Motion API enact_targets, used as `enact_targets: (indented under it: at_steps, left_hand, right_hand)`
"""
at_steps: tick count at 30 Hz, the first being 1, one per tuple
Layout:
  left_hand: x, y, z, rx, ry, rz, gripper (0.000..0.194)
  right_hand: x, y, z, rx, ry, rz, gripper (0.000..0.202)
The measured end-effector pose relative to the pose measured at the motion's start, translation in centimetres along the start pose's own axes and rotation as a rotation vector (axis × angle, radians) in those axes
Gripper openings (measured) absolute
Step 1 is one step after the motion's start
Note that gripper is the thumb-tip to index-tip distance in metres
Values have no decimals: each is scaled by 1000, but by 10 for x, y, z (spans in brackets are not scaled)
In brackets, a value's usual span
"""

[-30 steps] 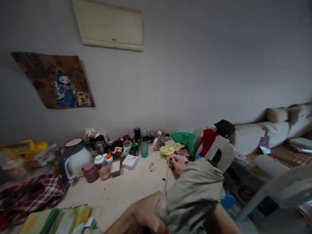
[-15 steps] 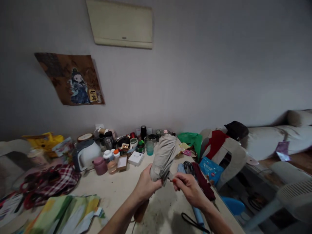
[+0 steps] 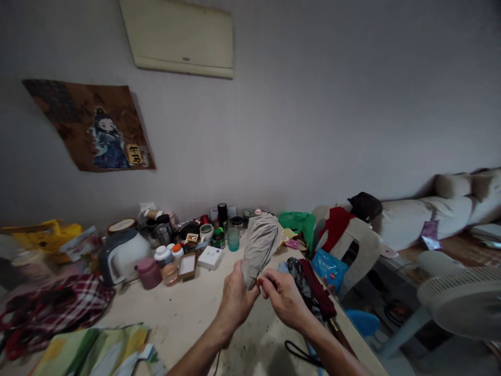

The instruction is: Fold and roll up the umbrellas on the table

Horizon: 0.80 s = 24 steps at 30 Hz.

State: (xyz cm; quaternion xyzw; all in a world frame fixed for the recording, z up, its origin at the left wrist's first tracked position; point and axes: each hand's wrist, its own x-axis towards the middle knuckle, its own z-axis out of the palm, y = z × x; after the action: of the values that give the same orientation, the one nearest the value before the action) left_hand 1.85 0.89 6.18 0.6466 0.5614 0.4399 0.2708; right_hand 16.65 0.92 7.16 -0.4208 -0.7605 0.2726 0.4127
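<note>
A folded grey umbrella (image 3: 263,237) is held above the table, its furled cloth pointing away from me and slightly right. My left hand (image 3: 236,300) is closed around its near end, thumb pressed on the cloth. The fingers of my right hand (image 3: 284,297) pinch the end of its closing strap against the cloth, close to my left thumb; the strap is mostly hidden by the fingers. To the right lie a black patterned umbrella (image 3: 302,281) and a dark red umbrella (image 3: 318,287), with a black wrist loop (image 3: 301,352) nearer me.
A kettle (image 3: 127,256), a pink jar (image 3: 148,273), several bottles, a white box (image 3: 210,257) and a teal glass (image 3: 233,240) crowd the table's back and left. Green and yellow cloth (image 3: 94,350) lies front left. Beyond the right edge stand a chair (image 3: 362,256) and a fan (image 3: 462,303).
My right hand has moved left, bringing the strap in against the umbrella beside my left thumb. The whole view has turned slightly right.
</note>
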Motion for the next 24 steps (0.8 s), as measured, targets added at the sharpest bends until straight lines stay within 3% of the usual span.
enact_targets:
  at_steps: [12, 15, 17, 20, 22, 24]
  left_hand:
    - [-8, -6, 12, 109, 6, 90, 42]
    - [-7, -15, 20, 37, 31, 63, 36]
    - [-4, -24, 27, -75, -1, -11, 32]
    - [3, -40, 39, -230, -80, -145, 33]
    - [4, -49, 50, -283, -112, -206, 33]
    - [-1, -57, 61, -322, -119, -218, 38]
  right_hand:
    - [0, 5, 8, 13, 22, 123, 37]
    - [-2, 5, 15, -167, 106, 72, 37]
    - [-1, 9, 20, -176, 86, 37, 32]
    - [2, 32, 29, 28, 92, 137, 26]
    - [1, 57, 40, 76, 246, 288, 29]
    - [-3, 83, 55, 214, 185, 444, 39]
